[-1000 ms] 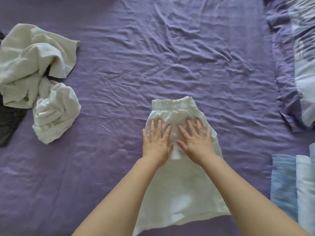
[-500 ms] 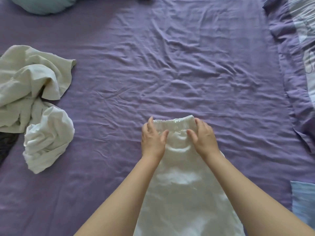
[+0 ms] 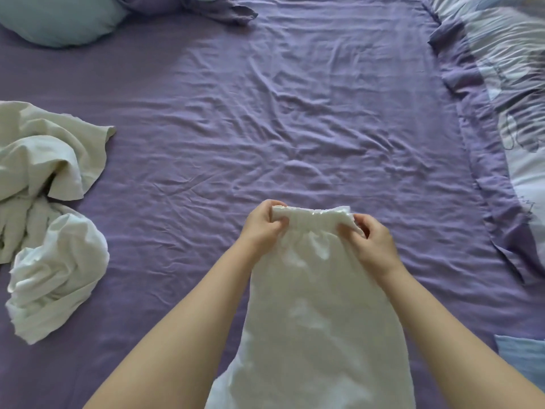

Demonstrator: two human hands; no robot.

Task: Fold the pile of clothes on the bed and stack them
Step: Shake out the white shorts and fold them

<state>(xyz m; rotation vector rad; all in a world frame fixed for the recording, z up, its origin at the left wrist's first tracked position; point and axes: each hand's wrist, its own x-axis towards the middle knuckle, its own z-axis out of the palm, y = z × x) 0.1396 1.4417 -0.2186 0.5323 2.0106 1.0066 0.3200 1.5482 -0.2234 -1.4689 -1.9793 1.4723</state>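
A white garment with an elastic waistband (image 3: 312, 305) lies lengthwise on the purple bed sheet (image 3: 265, 128), its hem running off the bottom edge. My left hand (image 3: 262, 228) pinches the left end of the waistband and my right hand (image 3: 371, 243) pinches the right end, lifting that edge slightly. A crumpled pile of pale clothes (image 3: 44, 208) sits at the left. A folded light blue piece (image 3: 522, 358) shows at the lower right edge.
A light blue pillow (image 3: 59, 19) lies at the far left corner. A patterned purple and white duvet (image 3: 507, 113) is bunched along the right side. Wrinkled sheet stretches between the pile and the duvet.
Both hands slid up from the garment's middle to the waistband and now grip its two ends. The view tilted up, so the pillow came in and the blue stack mostly left.
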